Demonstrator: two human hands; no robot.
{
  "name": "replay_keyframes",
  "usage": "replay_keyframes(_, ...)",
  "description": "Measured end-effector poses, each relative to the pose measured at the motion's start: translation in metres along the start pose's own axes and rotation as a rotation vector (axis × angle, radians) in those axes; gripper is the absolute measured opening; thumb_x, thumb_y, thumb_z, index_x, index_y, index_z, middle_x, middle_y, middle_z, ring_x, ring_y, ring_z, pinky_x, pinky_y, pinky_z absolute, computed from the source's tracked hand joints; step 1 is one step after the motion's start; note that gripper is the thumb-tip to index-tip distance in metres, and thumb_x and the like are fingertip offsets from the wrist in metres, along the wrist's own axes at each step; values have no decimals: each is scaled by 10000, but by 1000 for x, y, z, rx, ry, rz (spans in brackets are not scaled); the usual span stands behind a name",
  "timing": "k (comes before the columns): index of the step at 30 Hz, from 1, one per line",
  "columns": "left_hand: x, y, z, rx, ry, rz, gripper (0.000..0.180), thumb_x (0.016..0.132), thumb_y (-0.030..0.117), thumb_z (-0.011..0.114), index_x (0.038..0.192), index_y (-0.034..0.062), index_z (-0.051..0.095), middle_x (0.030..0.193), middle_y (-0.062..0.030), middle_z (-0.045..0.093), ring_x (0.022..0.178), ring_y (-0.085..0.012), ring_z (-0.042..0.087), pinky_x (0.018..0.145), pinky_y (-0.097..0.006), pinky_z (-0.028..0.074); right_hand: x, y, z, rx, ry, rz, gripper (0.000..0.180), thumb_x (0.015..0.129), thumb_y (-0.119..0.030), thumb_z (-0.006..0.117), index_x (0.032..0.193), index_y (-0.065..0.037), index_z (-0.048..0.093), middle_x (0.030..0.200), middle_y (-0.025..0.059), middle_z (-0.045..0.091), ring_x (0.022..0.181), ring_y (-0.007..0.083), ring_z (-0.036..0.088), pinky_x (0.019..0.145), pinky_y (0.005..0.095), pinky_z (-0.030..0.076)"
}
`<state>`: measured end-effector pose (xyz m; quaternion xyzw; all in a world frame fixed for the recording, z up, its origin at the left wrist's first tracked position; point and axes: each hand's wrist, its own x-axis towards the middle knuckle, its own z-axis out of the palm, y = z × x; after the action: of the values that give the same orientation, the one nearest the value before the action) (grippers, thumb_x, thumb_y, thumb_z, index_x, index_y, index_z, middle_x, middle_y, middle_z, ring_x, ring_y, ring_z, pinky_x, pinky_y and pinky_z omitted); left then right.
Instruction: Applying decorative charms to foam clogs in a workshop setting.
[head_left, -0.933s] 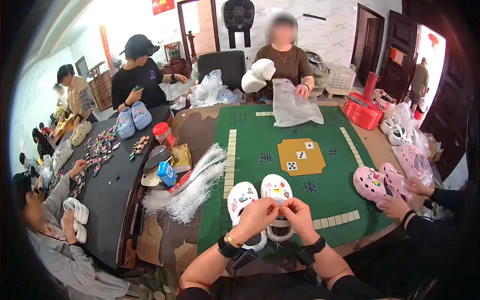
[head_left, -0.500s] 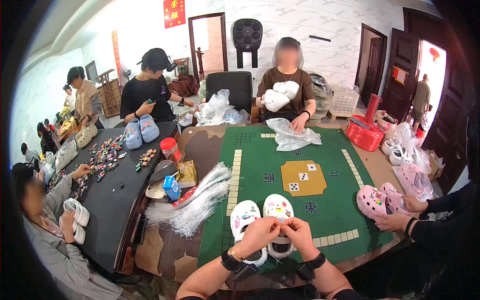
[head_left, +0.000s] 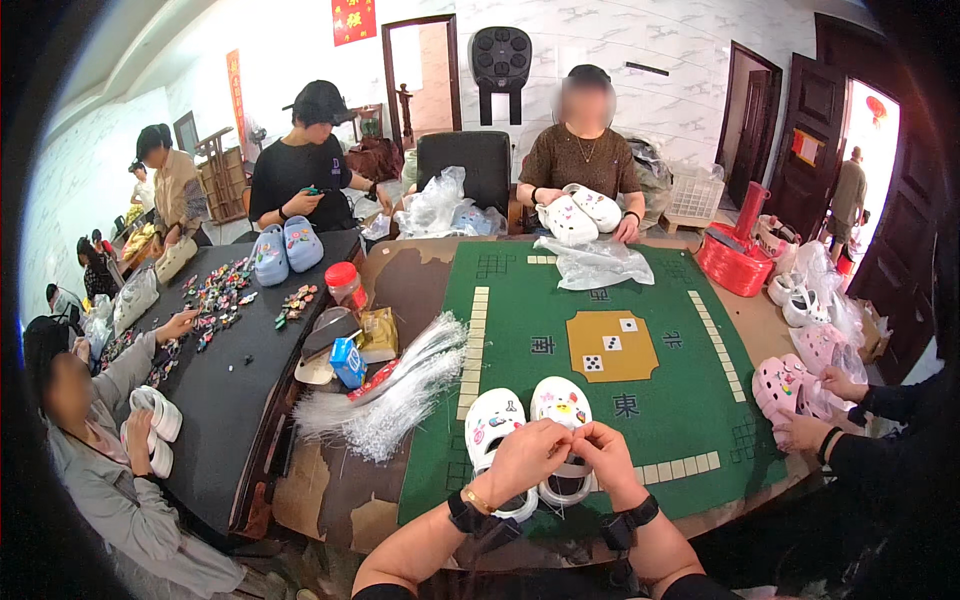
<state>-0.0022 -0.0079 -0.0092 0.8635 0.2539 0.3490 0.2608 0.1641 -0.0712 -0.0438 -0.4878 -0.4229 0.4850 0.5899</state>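
A pair of white clogs with colourful charms stands toe-away in front of me: the left clog [head_left: 492,412] and the right clog [head_left: 558,396]. My left hand [head_left: 526,458] and my right hand [head_left: 605,460] meet over the right clog's opening, thumbs and fingertips pinched together. What lies between the fingertips is too small to make out. The hands hide part of both clogs' rear halves. Under the clogs is a green game mat [head_left: 520,330]. To their left lies a fanned bundle of thin clear plastic ties [head_left: 390,400].
Beside the ties are a red-lidded jar [head_left: 344,284], a blue box [head_left: 347,362] and a yellow packet [head_left: 378,334]. Opposite, a person handles white clogs [head_left: 578,214] over a plastic bag [head_left: 595,263]. At right, another person's hands hold pink clogs [head_left: 785,390]. Charms [head_left: 222,290] cover the black table.
My hands stay pinched together over the right clog, shifted slightly. The person opposite has lowered the white clogs toward the table. The pink clogs at right have shifted in the other person's hands.
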Motion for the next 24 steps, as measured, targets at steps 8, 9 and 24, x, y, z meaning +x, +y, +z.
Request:
replay_keyframes(8,-1,-2,8,149,83,129,114,730,128,657,734,64,562,720,-92,584,679,-291,587,621,-402,469,-1,6,4,-34,-51,-56,58,893,-44,590,844,-40,560,783,-43,565,705,42,504,632,204,423)
replay_keyframes(9,-1,-2,10,147,80,125,114,730,128,657,734,64,562,720,-92,584,679,-291,587,621,-402,469,-2,4,6,-118,-36,-71,68,890,-40,585,832,-39,548,774,-38,556,701,46,496,628,211,422)
replay_keyframes(24,0,-4,13,286,67,194,96,655,139,601,671,56,555,655,-124,576,640,-320,585,600,-418,467,-5,10,8,-455,22,-272,99,898,-58,554,837,2,504,765,93,564,679,161,527,643,299,453)
